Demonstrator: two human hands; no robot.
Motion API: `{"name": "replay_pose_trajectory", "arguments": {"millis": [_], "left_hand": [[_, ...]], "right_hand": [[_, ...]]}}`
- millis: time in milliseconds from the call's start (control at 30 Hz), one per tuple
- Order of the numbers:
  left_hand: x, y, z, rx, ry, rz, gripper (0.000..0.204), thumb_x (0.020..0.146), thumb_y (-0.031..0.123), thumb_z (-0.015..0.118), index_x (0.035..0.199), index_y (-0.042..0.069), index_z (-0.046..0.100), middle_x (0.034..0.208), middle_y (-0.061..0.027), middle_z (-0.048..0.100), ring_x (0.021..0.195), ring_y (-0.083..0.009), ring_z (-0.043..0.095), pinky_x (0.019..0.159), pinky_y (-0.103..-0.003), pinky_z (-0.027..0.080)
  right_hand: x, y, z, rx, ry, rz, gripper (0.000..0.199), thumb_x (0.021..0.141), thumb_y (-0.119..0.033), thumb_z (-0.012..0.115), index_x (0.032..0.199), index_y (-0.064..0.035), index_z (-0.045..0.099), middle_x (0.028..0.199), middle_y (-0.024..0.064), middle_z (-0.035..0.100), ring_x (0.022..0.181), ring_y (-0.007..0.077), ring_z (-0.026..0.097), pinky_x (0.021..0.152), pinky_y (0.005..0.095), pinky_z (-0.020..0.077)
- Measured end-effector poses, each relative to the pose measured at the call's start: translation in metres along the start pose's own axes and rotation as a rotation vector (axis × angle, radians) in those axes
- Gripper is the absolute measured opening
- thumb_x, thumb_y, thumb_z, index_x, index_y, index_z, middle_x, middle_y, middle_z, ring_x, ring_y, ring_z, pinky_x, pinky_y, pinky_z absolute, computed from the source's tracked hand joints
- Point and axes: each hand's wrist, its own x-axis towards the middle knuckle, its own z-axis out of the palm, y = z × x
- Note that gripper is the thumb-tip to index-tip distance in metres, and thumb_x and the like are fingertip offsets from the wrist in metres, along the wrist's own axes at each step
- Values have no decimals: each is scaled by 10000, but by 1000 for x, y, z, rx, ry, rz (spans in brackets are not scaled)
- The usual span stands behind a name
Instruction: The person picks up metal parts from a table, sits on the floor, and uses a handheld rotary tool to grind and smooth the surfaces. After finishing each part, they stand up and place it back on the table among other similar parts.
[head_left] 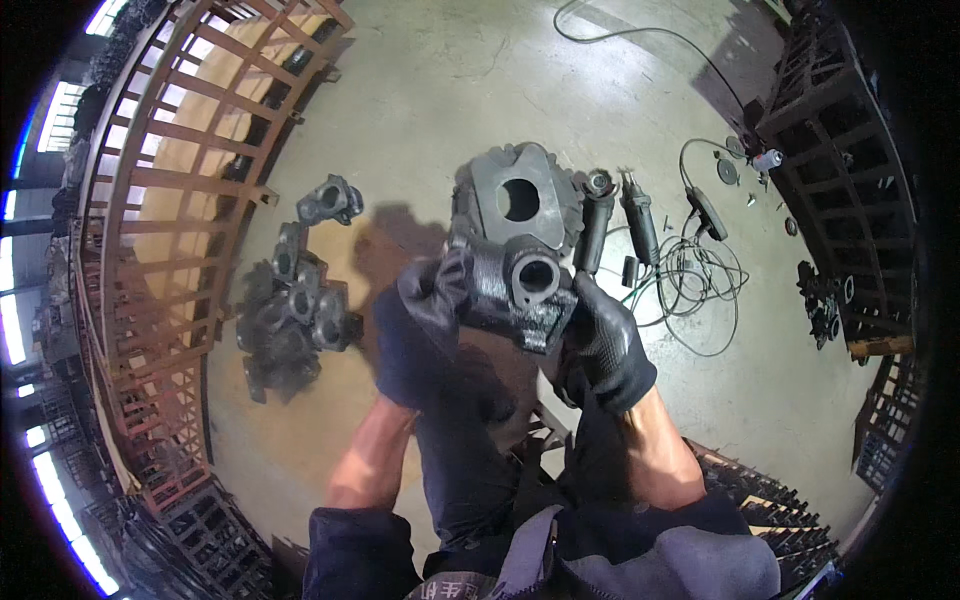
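Both my hands wear black gloves and grip a dark metal casting with a round bored hole facing up. My left hand is closed round the casting's left end. On the opposite side my right hand clasps its right end, the fingers partly hidden beneath. Just beyond it stands a larger dark casting with a flat flange and a round opening; whether the two touch I cannot tell. Right of that lie two dark, cylindrical hand-held power tools, one nearer the castings and another beside it.
Several similar castings are heaped on the floor at left. Coiled cables and a black tool lie to the right. A brown metal cage lines the left, a dark rack the right. Grinding discs lie near the rack.
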Motion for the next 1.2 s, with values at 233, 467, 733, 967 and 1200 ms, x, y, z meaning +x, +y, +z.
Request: {"name": "replay_pose_trajectory", "arguments": {"millis": [233, 467, 733, 967, 1200], "left_hand": [[-5, 59, -64, -91, 67, 46, 284, 953, 215, 632, 1015, -51, 712, 861, -94, 710, 797, -169, 644, 745, -317, 521], [-21, 119, -118, 92, 23, 205, 305, 926, 274, 689, 961, -29, 698, 836, -65, 681, 772, -156, 619, 699, -321, 503], [-69, 205, -151, -238, -73, 16, 299, 893, 156, 653, 1134, -20, 665, 879, -70, 661, 725, -185, 633, 646, -315, 510], [-101, 233, -156, -572, 6, -308, 281, 980, 123, 482, 1163, -5, 653, 973, -37, 671, 775, -99, 610, 682, -227, 484], [-141, 195, -171, -844, 197, -240, 338, 988, 115, 466, 1293, 11, 566, 1065, -26, 660, 857, -117, 635, 737, -252, 528]], "right_hand": [[12, -55, -21, -348, 46, -487, 606, 822, 6, 617, 1409, -16, 472, 1175, 231, 640, 1002, 363, 658, 825, 415, 554], [-17, -85, -27, 447, -39, 314, 516, 840, -55, 653, 1339, -22, 525, 1227, 169, 610, 1058, 276, 653, 887, 364, 555], [-74, -183, -55, 512, -186, 246, 349, 1011, -111, 504, 1339, 5, 535, 1176, 93, 645, 1048, 146, 645, 857, 254, 537], [-81, -202, -27, 699, 23, 546, 325, 1017, -158, 524, 1307, -19, 570, 1186, 93, 660, 1029, 166, 649, 878, 309, 539], [-32, -311, -56, -99, -199, -88, 243, 1011, -156, 464, 1128, 22, 580, 971, 109, 615, 894, 176, 576, 808, 333, 483]]}}
